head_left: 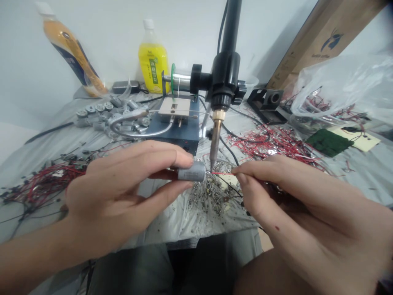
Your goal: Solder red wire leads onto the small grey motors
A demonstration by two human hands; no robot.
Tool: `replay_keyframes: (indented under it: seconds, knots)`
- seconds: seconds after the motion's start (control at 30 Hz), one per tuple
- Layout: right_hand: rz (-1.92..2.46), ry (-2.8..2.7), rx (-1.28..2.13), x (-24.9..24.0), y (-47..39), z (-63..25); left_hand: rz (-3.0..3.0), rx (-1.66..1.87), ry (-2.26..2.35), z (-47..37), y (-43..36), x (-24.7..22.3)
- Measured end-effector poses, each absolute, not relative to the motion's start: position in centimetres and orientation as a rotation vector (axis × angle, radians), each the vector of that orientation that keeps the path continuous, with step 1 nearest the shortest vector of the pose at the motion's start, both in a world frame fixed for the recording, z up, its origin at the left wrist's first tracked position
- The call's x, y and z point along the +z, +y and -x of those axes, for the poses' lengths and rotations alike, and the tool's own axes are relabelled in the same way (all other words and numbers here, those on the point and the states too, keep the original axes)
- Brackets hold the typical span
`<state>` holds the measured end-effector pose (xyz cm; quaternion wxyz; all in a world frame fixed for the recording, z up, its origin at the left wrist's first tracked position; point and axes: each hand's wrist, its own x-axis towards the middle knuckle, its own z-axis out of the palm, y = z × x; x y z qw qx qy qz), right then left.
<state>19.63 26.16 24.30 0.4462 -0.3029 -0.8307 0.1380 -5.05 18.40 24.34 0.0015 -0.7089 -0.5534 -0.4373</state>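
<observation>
Cylinder (193, 173), smooth grey, held by left hand (119, 184); thin red wire (223, 173) pinched by right hand (297, 200); "coffee"-lettered paper bag (325, 24), two o'clock.

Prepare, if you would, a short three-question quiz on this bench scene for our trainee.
1. True or false: the right hand holds the grey cylinder.
2. Which thing does the right hand pinch?
A) a bottle cap
B) a red wire
C) a green pad
3. Fill in: the soldering iron is mounted with its tip pointing ____.

Key: 1. False; the left hand holds it. 2. B. 3. Down.
</observation>
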Motion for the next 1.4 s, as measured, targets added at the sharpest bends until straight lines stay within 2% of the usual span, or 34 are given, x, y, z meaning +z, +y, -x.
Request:
replay_keyframes:
  seconds: [0.37, 0.9, 1.4]
  knots:
    - [0.728, -2.089, 0.356, 24.49, 26.18, -19.91, 2.289, -1.374, -1.578, 5.08, 18.52, 24.43]
    - [0.751, -2.034, 0.359, 24.21, 26.29, -19.65, 2.275, -1.462, -1.600, 5.44, 18.83, 23.71]
    - [0.731, -2.086, 0.409, 24.33, 26.44, -20.04, 2.231, -1.405, -1.643, 5.35, 18.76, 24.02]
